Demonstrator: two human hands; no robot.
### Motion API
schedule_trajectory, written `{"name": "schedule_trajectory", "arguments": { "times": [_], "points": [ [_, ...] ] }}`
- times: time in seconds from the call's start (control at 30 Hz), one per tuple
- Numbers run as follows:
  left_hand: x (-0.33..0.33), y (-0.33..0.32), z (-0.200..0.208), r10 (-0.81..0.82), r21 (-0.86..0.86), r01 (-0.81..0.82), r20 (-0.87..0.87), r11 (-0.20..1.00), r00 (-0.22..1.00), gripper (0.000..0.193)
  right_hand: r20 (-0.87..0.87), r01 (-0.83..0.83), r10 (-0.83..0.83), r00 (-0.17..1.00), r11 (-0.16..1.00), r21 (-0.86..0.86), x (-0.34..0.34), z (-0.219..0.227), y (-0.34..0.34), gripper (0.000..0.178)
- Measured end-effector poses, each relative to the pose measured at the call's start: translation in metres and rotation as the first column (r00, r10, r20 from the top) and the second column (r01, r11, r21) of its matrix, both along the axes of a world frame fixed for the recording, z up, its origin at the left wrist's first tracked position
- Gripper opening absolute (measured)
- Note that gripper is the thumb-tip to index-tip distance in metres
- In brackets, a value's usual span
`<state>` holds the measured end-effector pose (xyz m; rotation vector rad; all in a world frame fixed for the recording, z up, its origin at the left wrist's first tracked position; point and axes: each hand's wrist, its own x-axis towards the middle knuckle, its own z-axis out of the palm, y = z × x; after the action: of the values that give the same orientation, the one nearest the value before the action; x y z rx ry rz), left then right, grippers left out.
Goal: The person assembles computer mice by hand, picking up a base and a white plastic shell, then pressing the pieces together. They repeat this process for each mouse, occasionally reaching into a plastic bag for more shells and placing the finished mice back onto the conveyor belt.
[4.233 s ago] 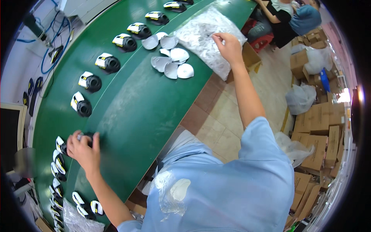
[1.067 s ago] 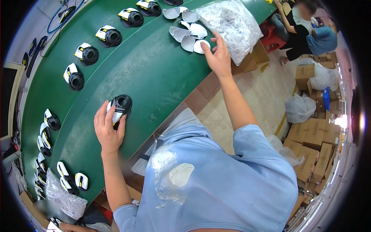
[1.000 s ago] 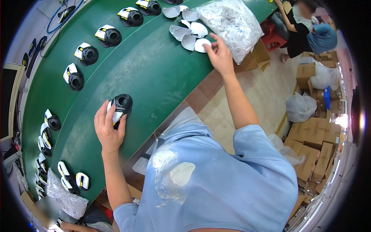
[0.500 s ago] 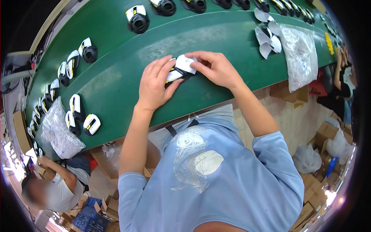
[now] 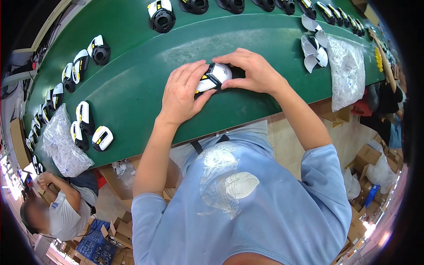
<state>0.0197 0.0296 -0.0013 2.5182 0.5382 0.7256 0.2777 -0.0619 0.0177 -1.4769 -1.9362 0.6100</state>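
White, black and yellow shell [image 5: 217,76] at upper middle has grey marks [image 5: 226,71] I can't read; left hand [image 5: 182,93] and right hand [image 5: 256,74] grip it, 1 each side.

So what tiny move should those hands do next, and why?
Perhaps press the white domed shell down gently with the right hand while the left hand steadies the black-and-white housing. The shell covers one end of the housing, with right-hand fingers at its edges, but whether it's fully seated I can't tell.
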Motion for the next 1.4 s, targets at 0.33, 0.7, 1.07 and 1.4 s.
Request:
{"name": "schedule_trajectory", "arguments": {
  "times": [0.33, 0.7, 1.07, 1.4],
  "points": [
    [0.014, 0.003, 0.004, 0.011, -0.009, -0.012, -0.082, 1.000, 0.997, 0.075, -0.003, -0.050, 0.050, 0.999, 0.999, -0.014, 0.009, 0.006, 0.002, 0.040],
    [0.021, 0.003, 0.005, 0.049, -0.033, -0.052, -0.074, 0.998, 0.996, 0.071, 0.045, -0.044, 0.050, 0.998, 0.990, -0.135, 0.004, 0.011, 0.008, 0.037],
    [0.023, 0.000, -0.002, 0.079, 0.012, -0.078, -0.054, 0.997, 0.995, 0.056, -0.901, 0.155, -0.032, 0.433, 0.987, 0.040, -0.021, 0.044, 0.020, 0.025],
    [0.017, -0.002, 0.006, 0.097, 0.078, -0.090, -0.084, 0.993, 0.992, 0.057, -0.968, 0.116, 0.229, 0.104, 0.964, 0.240, -0.062, 0.084, 0.005, 0.045]
  ]
}}
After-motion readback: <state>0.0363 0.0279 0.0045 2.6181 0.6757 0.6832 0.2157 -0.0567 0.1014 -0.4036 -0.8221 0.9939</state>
